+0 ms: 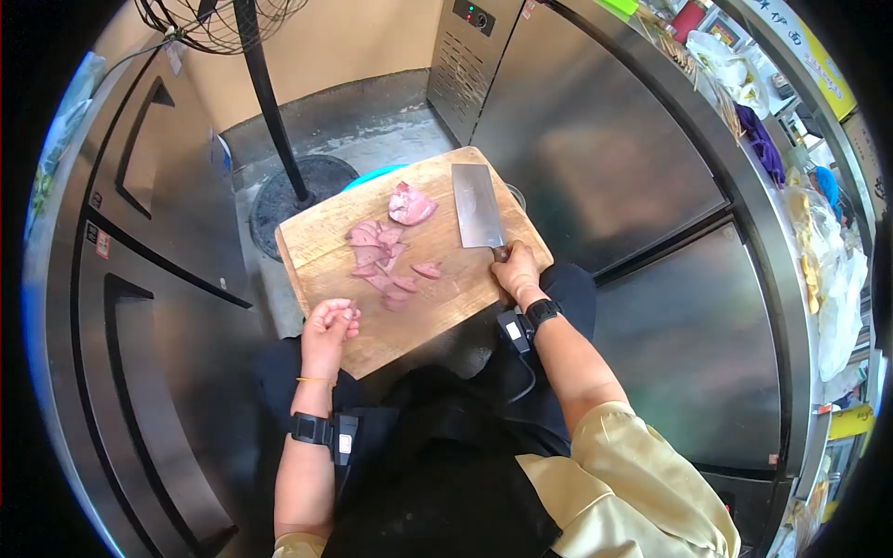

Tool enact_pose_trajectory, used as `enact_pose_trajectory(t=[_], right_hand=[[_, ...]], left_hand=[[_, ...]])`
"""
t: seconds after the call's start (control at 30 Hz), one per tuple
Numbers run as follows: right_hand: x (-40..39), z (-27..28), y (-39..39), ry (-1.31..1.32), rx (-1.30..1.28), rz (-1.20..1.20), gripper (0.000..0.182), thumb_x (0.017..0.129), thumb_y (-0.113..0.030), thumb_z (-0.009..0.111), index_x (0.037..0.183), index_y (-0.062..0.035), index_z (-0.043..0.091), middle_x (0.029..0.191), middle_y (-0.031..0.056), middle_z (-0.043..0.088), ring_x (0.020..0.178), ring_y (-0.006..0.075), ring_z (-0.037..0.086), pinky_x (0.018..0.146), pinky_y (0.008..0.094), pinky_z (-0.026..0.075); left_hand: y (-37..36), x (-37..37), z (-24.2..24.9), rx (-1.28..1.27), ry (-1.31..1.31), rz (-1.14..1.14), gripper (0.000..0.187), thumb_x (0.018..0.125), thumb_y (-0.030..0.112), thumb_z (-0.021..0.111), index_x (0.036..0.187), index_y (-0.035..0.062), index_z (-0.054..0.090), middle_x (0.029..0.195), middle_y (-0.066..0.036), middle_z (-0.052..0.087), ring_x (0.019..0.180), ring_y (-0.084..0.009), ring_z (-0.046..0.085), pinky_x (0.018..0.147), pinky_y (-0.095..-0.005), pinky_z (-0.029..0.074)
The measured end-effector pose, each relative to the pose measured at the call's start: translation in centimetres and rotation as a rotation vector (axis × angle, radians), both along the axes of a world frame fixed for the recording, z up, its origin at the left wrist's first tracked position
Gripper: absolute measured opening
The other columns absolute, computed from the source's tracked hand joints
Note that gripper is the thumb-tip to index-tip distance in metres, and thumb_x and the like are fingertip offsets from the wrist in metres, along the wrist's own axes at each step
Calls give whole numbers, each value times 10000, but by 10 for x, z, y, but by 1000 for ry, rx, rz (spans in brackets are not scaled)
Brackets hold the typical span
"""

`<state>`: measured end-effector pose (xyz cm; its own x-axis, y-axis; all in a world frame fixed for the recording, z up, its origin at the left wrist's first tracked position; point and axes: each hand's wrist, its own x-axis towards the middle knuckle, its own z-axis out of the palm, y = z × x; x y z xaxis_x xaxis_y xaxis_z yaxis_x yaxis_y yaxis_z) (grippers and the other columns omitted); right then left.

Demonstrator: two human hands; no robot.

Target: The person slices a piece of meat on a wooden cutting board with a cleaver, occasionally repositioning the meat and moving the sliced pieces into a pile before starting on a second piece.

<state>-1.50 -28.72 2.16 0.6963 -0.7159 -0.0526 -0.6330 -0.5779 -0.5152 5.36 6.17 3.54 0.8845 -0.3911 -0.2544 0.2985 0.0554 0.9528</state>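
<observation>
A wooden cutting board (423, 321) lies tilted across my lap. My right hand (517, 271) is wrapped round the handle of a cleaver (476, 206), whose broad blade rests flat near the board's right side. My left hand (332, 325) hovers over the board's near left edge with its fingers curled together; whatever they may hold is too small to make out. Between the hands are several thin slices of pink meat (377, 249), one slice (427, 270) lying apart to the right. A larger uncut chunk of meat (410, 205) sits above them, left of the blade.
Steel refrigerator doors (605, 121) stand close on the right, and a steel cabinet (172, 307) on the left. Beyond the board are a black fan base (302, 191) with its pole and a blue rim (374, 176). Bags (842, 307) crowd the right-hand counter.
</observation>
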Motion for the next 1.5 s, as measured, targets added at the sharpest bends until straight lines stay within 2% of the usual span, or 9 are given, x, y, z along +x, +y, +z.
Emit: enact_pose_trajectory(t=[0.07, 0.17, 0.3, 0.43, 0.6, 0.8, 1.07, 1.3, 1.5], right_hand=[[4, -15, 9, -101, -316, 2, 299, 757, -86, 620, 1043, -6, 587, 1071, 219, 595, 1045, 391, 555, 918, 453, 450], [10, 16, 41, -183, -337, 262, 310, 733, -59, 608, 1036, 0, 584, 1083, 227, 556, 1056, 405, 522, 924, 485, 430], [17, 1, 66, -80, -127, 597, 339, 737, -129, 686, 1050, -70, 573, 1081, 185, 535, 1054, 391, 528, 893, 448, 462], [25, 9, 88, -17, -62, 688, 306, 763, -132, 669, 1048, -77, 575, 1080, 187, 533, 1026, 390, 548, 882, 443, 476], [51, -9, 81, -127, -39, 811, 252, 818, -75, 583, 1070, -72, 574, 1046, 191, 545, 1019, 381, 553, 863, 444, 483], [79, -14, 53, -553, 76, 598, 252, 778, -59, 622, 1025, -64, 573, 1024, 188, 557, 970, 393, 570, 829, 451, 487], [65, 32, 14, -150, -11, 495, 265, 777, -79, 649, 1028, -36, 574, 1052, 162, 567, 1007, 360, 548, 882, 425, 478], [43, 53, -23, 38, -83, 436, 258, 799, -98, 634, 1050, -45, 603, 1094, 151, 572, 1050, 339, 543, 869, 451, 480], [39, 48, -31, 98, -26, 418, 271, 813, -96, 621, 1078, -45, 608, 1110, 162, 578, 1039, 349, 557, 870, 432, 496]], left_hand=[[-3, 1, -2, 39, -13, -9, 136, 928, 62, 592, 1061, 42, 612, 911, -54, 668, 729, -82, 599, 657, -219, 514], [-5, 6, -14, 73, -10, -26, 150, 907, 15, 603, 1056, 34, 608, 884, -47, 654, 728, -88, 600, 656, -223, 515], [-18, 8, -42, 163, -141, -68, 238, 844, -25, 645, 1072, 30, 606, 962, -56, 631, 770, -104, 607, 677, -235, 529], [-48, -4, -58, 512, -485, -122, 402, 749, -106, 677, 1122, 19, 594, 1089, -86, 547, 821, -131, 610, 713, -255, 553], [-102, 0, -53, 593, -738, -17, 480, 718, -153, 665, 1160, 9, 575, 1111, -96, 495, 816, -154, 605, 740, -251, 560], [-147, 15, -8, 519, -695, 20, 440, 747, -103, 651, 1161, 29, 578, 1120, -101, 503, 849, -180, 567, 748, -278, 507], [-127, 70, -4, 557, -707, 170, 234, 865, 50, 648, 1095, 16, 619, 1084, -148, 540, 995, -256, 583, 834, -334, 492], [-174, 106, 12, 931, -862, -39, 507, 873, 319, 657, 1251, -4, 559, 1185, -242, 589, 1133, -366, 513, 1003, -425, 380], [-192, 128, -2, 984, -689, -120, 542, 705, 291, 798, 1149, 51, 601, 936, -217, 680, 879, -377, 653, 771, -437, 510]])
